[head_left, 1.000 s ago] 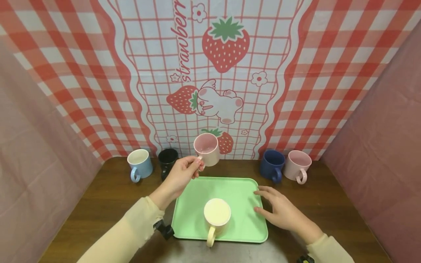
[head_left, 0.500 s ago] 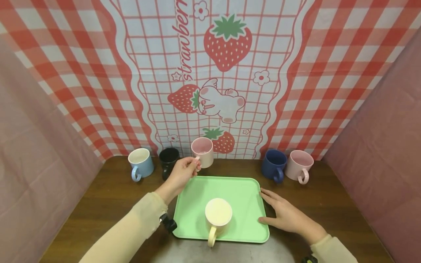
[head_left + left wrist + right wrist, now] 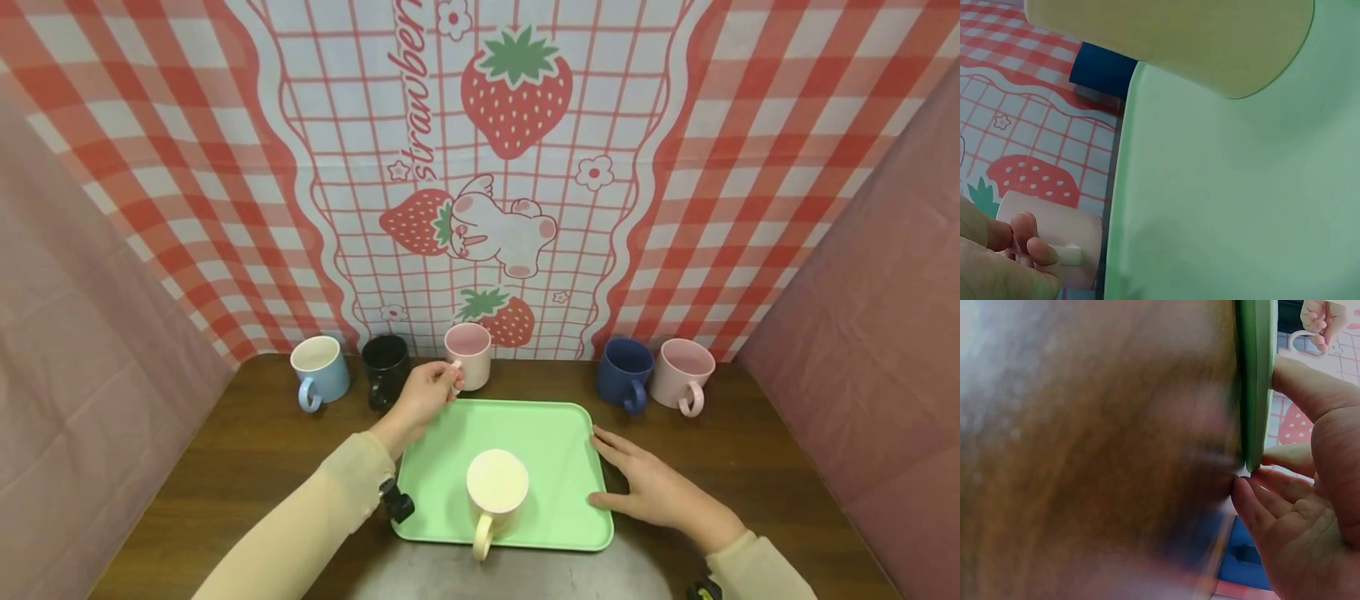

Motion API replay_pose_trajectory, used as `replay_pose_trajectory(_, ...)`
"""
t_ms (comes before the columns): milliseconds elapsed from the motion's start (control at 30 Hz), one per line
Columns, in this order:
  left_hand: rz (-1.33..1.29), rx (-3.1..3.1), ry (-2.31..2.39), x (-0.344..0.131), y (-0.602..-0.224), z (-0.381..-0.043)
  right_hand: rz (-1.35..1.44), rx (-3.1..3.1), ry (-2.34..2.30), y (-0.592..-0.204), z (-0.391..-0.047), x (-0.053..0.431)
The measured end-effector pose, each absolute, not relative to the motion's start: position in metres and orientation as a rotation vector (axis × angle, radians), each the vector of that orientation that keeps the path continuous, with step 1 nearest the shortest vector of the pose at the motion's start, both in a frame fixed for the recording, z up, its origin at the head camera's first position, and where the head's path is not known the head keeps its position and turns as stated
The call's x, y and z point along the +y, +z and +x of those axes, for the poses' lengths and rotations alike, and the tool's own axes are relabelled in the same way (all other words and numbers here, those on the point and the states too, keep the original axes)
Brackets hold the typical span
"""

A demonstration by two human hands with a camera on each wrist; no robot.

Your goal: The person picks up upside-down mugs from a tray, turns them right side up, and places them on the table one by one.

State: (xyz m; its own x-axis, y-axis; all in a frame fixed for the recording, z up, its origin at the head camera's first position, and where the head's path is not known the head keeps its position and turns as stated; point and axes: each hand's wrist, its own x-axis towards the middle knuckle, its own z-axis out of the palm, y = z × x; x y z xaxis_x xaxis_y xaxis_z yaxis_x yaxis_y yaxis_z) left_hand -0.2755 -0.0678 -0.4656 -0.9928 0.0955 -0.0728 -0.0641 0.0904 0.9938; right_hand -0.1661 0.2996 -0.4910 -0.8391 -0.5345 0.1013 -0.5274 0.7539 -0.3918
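Observation:
My left hand (image 3: 425,397) pinches the handle of a pale pink mug (image 3: 474,367) with a pink inside. Upright, the mug is just behind the back rim of a green tray (image 3: 558,467); whether its base touches the table I cannot tell. In the left wrist view, thumb and fingers close on the handle of that mug (image 3: 1054,215). A cream-yellow mug (image 3: 497,482) stands on the tray, handle toward me. My right hand (image 3: 648,483), fingers extended, touches the tray's right rim; the right wrist view shows its fingertips at the tray edge (image 3: 1259,381).
Along the back of the wooden table (image 3: 217,467) stand a light blue mug (image 3: 324,377) and a black mug (image 3: 381,367) on the left. A dark blue mug (image 3: 617,379) and a pink mug (image 3: 670,385) are on the right. A strawberry-print cloth (image 3: 517,208) hangs behind.
My left hand has lowered the pale pink mug toward the table at the back. My right hand has shifted slightly right, from over the tray's edge to against its right rim.

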Motion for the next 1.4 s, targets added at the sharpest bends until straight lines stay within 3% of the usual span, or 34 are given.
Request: replay_pose_trajectory(1400,-0.008,2.395,1.882,-0.073,-0.474,-0.269,-0.906,2.874,-0.677,-0.492,-0.166,0.3)
